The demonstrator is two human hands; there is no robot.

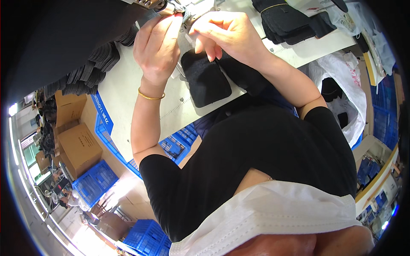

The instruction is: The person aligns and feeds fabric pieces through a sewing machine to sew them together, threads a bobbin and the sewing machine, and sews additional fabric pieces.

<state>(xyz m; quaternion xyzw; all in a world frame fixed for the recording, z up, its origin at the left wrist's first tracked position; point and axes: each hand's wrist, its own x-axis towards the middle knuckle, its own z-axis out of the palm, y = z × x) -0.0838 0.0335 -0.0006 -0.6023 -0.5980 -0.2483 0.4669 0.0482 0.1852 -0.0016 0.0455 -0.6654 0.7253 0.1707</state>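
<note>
Both hands are raised close to the metal head of a sewing machine (168,7) at the top edge of the view. My left hand (158,49), with a gold bangle on its wrist, has its fingertips pinched together right by the metal parts. What they hold is hidden. Just right of it, my right hand (230,36) presses thumb and forefinger together while its other fingers curl down. I cannot make out anything between them. Below the right hand lies a black rounded fabric piece (205,81) at the table edge, with another dark piece (245,74) beside it.
Stacks of black pieces (92,70) lie on the white table (128,102) at left. A banded black bundle (284,21) sits at the far right. A white plastic bag (354,102) stands right of the table. Blue crates (96,181) and cardboard boxes (79,147) are on the floor.
</note>
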